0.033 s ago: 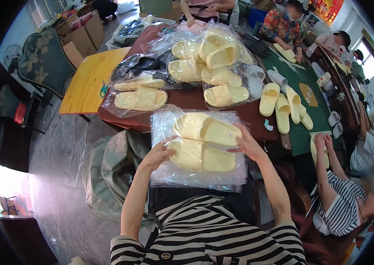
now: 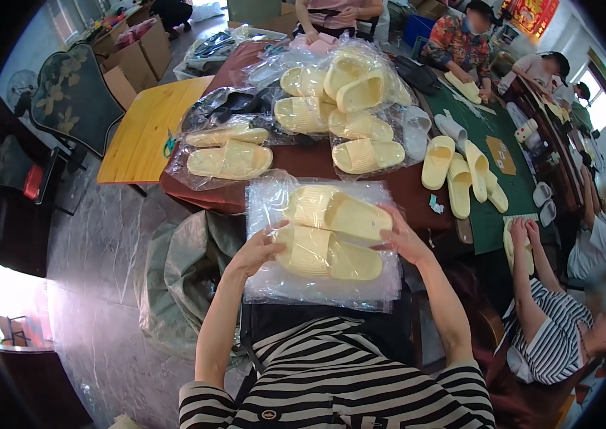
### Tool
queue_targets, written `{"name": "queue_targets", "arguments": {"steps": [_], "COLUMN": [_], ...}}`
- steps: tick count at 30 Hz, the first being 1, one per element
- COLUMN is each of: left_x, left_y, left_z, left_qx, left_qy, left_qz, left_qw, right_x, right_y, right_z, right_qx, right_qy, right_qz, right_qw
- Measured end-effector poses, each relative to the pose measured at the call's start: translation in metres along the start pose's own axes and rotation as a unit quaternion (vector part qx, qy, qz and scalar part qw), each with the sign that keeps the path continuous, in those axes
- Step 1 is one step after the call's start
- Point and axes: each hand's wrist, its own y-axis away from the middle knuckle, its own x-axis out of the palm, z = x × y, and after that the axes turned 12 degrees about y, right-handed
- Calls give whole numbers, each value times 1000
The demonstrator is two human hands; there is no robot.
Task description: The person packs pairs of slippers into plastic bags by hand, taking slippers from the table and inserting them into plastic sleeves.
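— Where do the yellow slippers (image 2: 326,244) lie?

— In the middle of the frame, side by side over a stack of clear plastic bags (image 2: 324,293), which seems to give them a flat bed.

— How do the hands have them?

— From opposite ends. The left hand (image 2: 258,250) is half curled at the toe side; the right hand (image 2: 407,239) is partly closed on the heels. Gripping both ends probably keeps the two level and together.

— Are they inside a bag?

— I can't tell; glare on the plastic hides where its edges run.

— And the others?

— Bagged slippers (image 2: 357,91) are heaped on the brown cloth (image 2: 303,154) at upper centre, likely for easy reach. Loose slippers (image 2: 459,187) sit apart on the green cloth (image 2: 487,232), right of centre, perhaps so bagged and unbagged don't mix.
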Motion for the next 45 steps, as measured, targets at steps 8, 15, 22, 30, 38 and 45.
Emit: {"name": "queue_targets", "arguments": {"steps": [8, 15, 22, 30, 38, 45], "left_x": [-7, -15, -14, -28, -42, -71], "left_y": [-3, 15, 33, 56, 38, 18], "left_z": [-3, 1, 26, 25, 23, 48], "left_qx": [-8, 33, 162, 148, 175, 190], "left_qy": [47, 94, -49, -38, -249, -240], "left_qz": [5, -43, -134, -189, -124, -235], "left_qw": [999, 994, 976, 970, 944, 923], "right_x": [-1, 8, 8, -13, -37, -96], "right_y": [-12, -9, 3, 17, 50, 120], "right_z": [-35, -30, -41, -46, -45, -44], "right_qx": [-9, 20, -25, -106, -63, 3], "right_qy": [36, 19, 15, -140, -47, 56], "right_qz": [43, 21, -57, -109, -115, -194], "right_qw": [998, 999, 998, 978, 990, 979]}}
